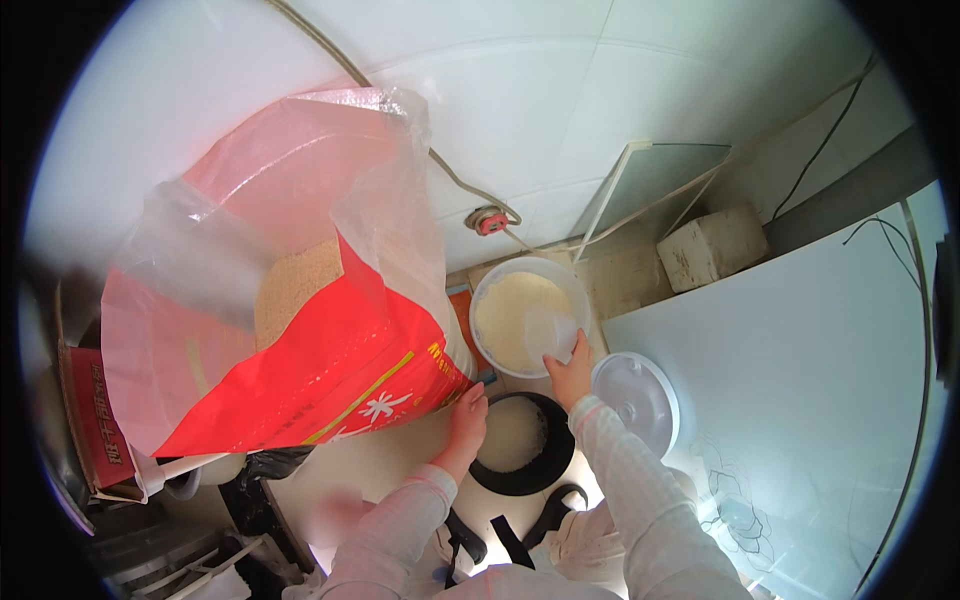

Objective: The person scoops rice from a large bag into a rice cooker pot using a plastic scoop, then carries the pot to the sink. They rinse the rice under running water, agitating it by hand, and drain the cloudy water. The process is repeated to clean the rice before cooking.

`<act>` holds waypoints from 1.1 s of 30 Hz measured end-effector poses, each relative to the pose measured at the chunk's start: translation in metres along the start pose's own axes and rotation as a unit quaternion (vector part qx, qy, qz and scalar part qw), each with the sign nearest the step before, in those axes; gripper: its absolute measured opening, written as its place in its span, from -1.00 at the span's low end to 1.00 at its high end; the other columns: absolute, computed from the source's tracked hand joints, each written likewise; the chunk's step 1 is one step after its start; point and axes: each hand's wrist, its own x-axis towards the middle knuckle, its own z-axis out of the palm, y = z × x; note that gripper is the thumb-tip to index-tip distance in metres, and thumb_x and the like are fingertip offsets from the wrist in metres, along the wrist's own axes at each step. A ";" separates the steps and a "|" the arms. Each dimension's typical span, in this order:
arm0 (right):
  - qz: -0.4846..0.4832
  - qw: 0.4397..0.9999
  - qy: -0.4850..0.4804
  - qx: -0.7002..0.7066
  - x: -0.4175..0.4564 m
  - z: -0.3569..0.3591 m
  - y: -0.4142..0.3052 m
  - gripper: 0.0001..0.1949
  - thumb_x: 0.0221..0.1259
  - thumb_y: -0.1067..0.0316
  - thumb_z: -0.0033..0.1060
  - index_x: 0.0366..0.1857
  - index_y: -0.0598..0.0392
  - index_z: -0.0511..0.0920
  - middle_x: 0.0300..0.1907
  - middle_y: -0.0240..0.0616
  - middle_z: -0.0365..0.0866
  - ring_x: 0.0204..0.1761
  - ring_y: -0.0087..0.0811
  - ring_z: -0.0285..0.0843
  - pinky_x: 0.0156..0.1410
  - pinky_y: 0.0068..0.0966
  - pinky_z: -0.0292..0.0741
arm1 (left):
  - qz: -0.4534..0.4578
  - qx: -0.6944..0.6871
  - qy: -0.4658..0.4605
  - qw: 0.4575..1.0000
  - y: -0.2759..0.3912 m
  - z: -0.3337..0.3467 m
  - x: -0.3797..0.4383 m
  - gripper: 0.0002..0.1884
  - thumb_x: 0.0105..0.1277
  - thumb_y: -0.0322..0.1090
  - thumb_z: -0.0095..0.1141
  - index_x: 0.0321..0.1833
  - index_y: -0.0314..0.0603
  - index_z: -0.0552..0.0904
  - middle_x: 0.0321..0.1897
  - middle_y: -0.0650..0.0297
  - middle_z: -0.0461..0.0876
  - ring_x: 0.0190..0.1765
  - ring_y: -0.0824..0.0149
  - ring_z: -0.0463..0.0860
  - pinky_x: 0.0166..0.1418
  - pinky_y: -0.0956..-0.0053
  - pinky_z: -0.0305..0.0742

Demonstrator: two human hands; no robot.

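Observation:
My right hand [573, 369] grips a translucent plastic cup [551, 336], tilted inside a round white bucket [480, 289]. Pale yellowish fine grain [510, 307] fills much of that bucket. At the lower right corner of a large red and clear plastic bag [322, 375], my left hand [468, 420] pinches the plastic. The bag's mouth gapes, and tan grain [296, 289] shows inside. Between my forearms a black pot [559, 450] stands on the floor, holding whitish, cloudy contents [514, 435]. A translucent round lid [637, 401] lies beside my right forearm.
A pale flat panel [787, 360] fills the right side. Behind it are a dirty white block [712, 247] and a leaning glass pane [660, 180]. A cable with a red plug [493, 222] runs along the wall. A red cardboard box [94, 420] stands left.

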 end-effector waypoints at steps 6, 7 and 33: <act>-0.025 0.984 0.122 -0.128 0.081 0.059 0.056 -0.08 -0.04 0.47 0.47 0.45 0.22 0.05 0.26 0.12 0.20 0.21 0.08 0.35 0.30 -0.27 0.38 | -0.081 0.050 0.022 0.995 0.022 0.038 0.041 -0.23 0.43 -0.43 -0.05 0.60 0.07 -0.14 0.52 0.02 0.16 0.14 0.09 0.60 -0.26 0.28 0.71; -0.024 0.983 0.129 -0.129 0.085 0.068 0.056 -0.08 -0.04 0.47 0.47 0.45 0.22 0.05 0.25 0.12 0.21 0.21 0.10 0.35 0.33 -0.26 0.35 | -0.087 0.046 0.011 0.995 0.025 0.038 0.045 -0.22 0.43 -0.45 -0.07 0.60 0.12 -0.17 0.52 0.03 0.16 0.04 0.10 0.64 -0.31 0.31 0.70; -0.100 0.948 -0.242 -0.183 0.085 0.076 0.053 -0.23 -0.05 0.47 0.25 0.38 0.35 0.19 0.13 0.27 0.38 0.17 0.22 0.39 0.30 -0.21 0.42 | -0.104 -0.025 -0.026 0.994 0.040 0.044 0.069 -0.10 0.44 -0.61 -0.18 0.57 0.47 -0.34 0.46 0.17 0.29 -0.28 0.26 0.70 -0.37 0.42 0.68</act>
